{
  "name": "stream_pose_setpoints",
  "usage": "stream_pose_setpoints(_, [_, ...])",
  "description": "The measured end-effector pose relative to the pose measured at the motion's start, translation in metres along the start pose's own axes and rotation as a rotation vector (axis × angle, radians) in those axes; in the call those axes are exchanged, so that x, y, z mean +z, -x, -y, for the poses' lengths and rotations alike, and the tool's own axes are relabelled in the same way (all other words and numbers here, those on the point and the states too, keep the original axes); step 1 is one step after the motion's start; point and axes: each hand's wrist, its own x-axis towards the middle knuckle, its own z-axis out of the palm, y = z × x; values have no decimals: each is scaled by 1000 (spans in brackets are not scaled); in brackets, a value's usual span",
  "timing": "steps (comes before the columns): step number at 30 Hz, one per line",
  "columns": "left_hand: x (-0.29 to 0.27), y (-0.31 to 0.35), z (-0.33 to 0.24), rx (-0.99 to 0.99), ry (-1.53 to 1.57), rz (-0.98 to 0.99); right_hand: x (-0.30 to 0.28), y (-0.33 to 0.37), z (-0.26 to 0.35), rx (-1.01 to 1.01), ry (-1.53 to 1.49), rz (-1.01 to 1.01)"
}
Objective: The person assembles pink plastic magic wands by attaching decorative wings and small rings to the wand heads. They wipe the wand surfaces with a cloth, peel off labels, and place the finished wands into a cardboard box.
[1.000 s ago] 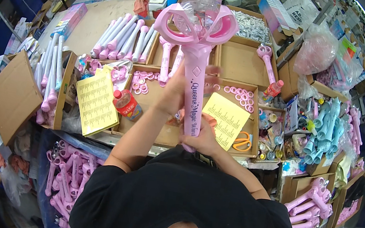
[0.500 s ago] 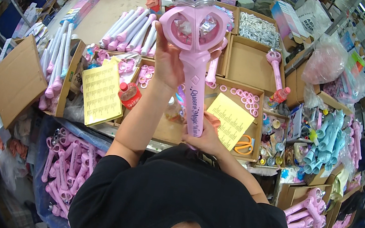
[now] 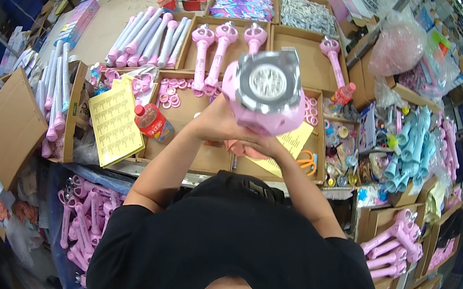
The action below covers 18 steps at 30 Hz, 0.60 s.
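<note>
- Held up above the tabletop (image 3: 104, 25), before a black-shirted chest: a pink toy wand (image 3: 265, 92), tipped so that its silver-crowned top faces the viewer and hides its handle.
- At the lower left of the wand's head, left hand (image 3: 217, 121), supporting it; fingers mostly hidden behind the pink head, so cannot tell how tightly closed.
- Just under the head, right hand (image 3: 268, 146), close beside the left; fingers largely covered too, so cannot tell whether closed around the handle.
- Below the hands, a peach cloth (image 3: 240, 148); at right, a yellow sheet (image 3: 295, 140) and orange scissors (image 3: 307, 163).
- At left, a red-capped bottle (image 3: 154, 123) beside yellow papers (image 3: 117, 125).
- Farther back, three more pink wands (image 3: 201, 53) side by side, and a single wand (image 3: 334, 61) in the cardboard tray (image 3: 300, 43) to their right.
- Low at left, a heap of pink wands (image 3: 85, 221) in a blue-lined container.
</note>
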Motion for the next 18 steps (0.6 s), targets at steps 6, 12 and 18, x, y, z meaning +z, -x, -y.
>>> stream_pose_setpoints(6, [13,15,12,-25,-186,-5,-19,-2,1,344,-284,-394])
stream_pose_setpoints(12, [13,1,28,153,-240,-217,-48,-7,124,-377,-234,-714])
stream_pose_setpoints(18, [24,-9,23,189,-64,-163,-52,-22,183,-329,-251,-535])
